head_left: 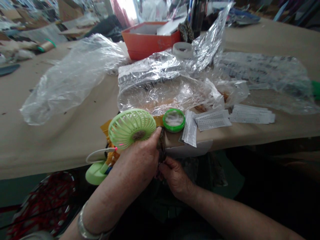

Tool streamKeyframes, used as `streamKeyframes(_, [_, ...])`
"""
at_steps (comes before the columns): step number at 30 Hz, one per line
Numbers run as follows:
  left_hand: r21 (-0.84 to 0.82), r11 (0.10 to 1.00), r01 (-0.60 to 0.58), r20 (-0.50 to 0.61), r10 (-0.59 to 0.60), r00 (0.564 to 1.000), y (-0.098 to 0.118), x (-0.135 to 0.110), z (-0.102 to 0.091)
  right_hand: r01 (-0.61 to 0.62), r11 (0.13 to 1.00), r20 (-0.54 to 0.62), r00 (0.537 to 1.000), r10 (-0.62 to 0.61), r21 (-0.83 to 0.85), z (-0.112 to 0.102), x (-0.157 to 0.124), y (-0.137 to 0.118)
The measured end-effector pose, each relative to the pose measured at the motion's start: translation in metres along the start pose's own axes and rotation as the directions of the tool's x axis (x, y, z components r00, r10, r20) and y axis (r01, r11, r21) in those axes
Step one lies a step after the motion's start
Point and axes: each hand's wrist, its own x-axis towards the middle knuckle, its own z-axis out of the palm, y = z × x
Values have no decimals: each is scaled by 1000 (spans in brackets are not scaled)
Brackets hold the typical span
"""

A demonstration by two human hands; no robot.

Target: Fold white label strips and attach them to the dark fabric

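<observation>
Close to the table's front edge, my left hand (146, 155) is closed with its thumb along a narrow dark strip (162, 143), whose kind I cannot make out. Just below, the thumb and fingers of my right hand (176, 176) pinch together at the strip's lower end. Something small and dark reddish shows between the two hands, mostly hidden by the fingers. Beyond my left hand stands a light green fan (132, 128) with a white cable. A round green dish (174, 120) with white fluffy stuff in it sits just past my fingertips.
Printed paper slips (212, 120) lie along the table edge at right. Crumpled clear plastic bags (160, 93) spread behind them, with another plastic bag (75, 73) at left. An orange box (150, 41) and a roll of clear tape (183, 50) stand farther back. A red-strung basket (45, 203) is below left.
</observation>
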Motion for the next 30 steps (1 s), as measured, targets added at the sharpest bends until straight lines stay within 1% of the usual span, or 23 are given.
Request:
streamKeyframes(4, [21,1000,-1,18,1,1000,0,1,-1,-28,998,25,999,27,48,1,-1,6])
streamKeyframes(6, [38,999,12,25,-13,1000,1,2,-1,-42,996,32,999,40,80,1,-3,8])
streamKeyframes(10, [16,999,50,31,-50,998,3,2,-3,-78,983,56,996,69,165,2,-6,13])
streamKeyframes(14, [7,999,43,21,-43,999,1,1,-2,-68,980,70,996,56,185,3,-4,15])
streamKeyframes(17, [-4,999,48,17,-47,999,1,2,-2,-80,978,54,996,71,191,4,0,15])
streamKeyframes(20, [21,999,32,29,-33,999,2,3,-3,-95,975,23,995,93,199,5,0,14])
streamKeyframes(25, [38,998,43,14,-43,999,3,2,-4,-105,972,47,994,98,209,6,-3,14])
streamKeyframes(30, [11,999,50,16,-50,999,4,0,-4,-114,964,13,993,114,239,9,0,8])
